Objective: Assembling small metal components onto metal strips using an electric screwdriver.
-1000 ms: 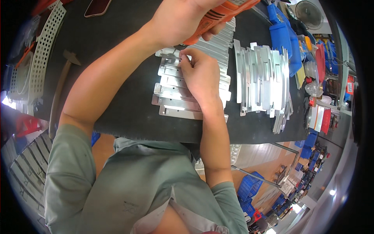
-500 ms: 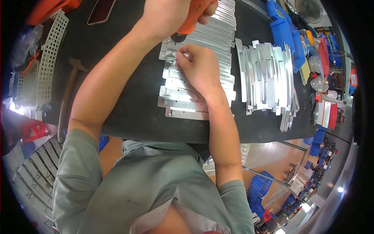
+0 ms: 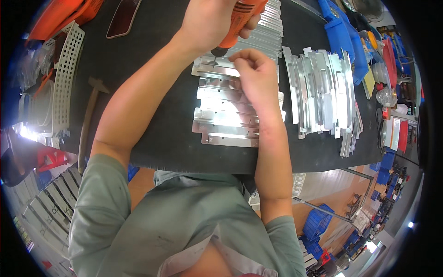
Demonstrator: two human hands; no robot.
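Observation:
My left hand (image 3: pixel 210 23) is wrapped round an orange power drill (image 3: pixel 237 23) at the top of the view. Its black chuck (image 3: pixel 218 51) points down, with the thin bit's tip over the left end of one of the silver metal strips (image 3: pixel 226 99). Several of these strips lie side by side in a column in front of me. Just right of the chuck is my right hand (image 3: pixel 259 76), over the strips. Its thumb and forefinger are closed together; whatever is between them is too small to make out.
More metal strips (image 3: pixel 318 92) stand stacked to the right, beside blue bins (image 3: pixel 341 39). On the black table mat (image 3: pixel 157 134), a hammer (image 3: pixel 92 106) lies left of my left arm. A white perforated basket (image 3: pixel 67 76) and a phone (image 3: pixel 123 18) are farther left and back.
The drill has come down, its bit now near a strip's left end. My right hand's fingertips have shifted right, away from that spot. The whole view has also shifted slightly.

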